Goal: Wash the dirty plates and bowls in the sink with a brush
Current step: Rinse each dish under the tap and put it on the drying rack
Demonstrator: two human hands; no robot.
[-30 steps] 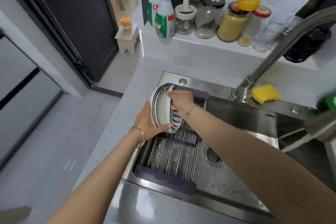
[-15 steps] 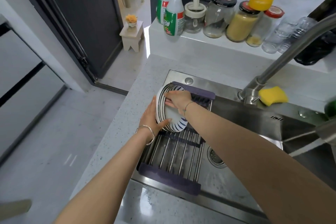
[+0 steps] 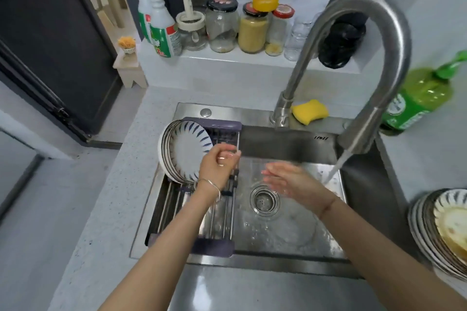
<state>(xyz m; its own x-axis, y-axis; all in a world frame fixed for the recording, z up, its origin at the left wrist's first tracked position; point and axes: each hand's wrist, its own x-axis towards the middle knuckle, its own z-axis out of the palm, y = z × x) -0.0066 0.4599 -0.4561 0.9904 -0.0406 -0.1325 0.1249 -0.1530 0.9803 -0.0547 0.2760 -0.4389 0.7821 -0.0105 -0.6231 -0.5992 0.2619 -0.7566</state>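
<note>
Step in hand: between dishes. Both hands hang free over the stainless steel sink [image 3: 278, 144].

Left hand [image 3: 218, 166]: fingers loosely curled, nothing seen in them; just beside the near-right edge of the racked plates. Contact cannot be told because of blur.
Right hand [image 3: 290, 182]: fingers stretched out, palm turned left, holding nothing, above the round drain [image 3: 264, 199].

Curved steel tap [image 3: 353, 70] is running; the stream lands at the right of the basin, just beyond the right hand.

Washed white plates with blue dash rims [image 3: 184, 151] stand on edge at the far-left end of the purple-ended steel-rod drying rack [image 3: 214, 245]. Faces point right and slightly near; the row's axis runs left to right. The rack's long axis runs near to far.

Stack of soiled plates [image 3: 444, 230] sits on the counter at the right, well apart from both hands, faces up, yellowish residue on top.

Judgement: part done. Next move calls for the right hand to reach right for the top soiled plate. No brush is visible; a yellow sponge [image 3: 309, 111] lies beside the tap base.
</note>
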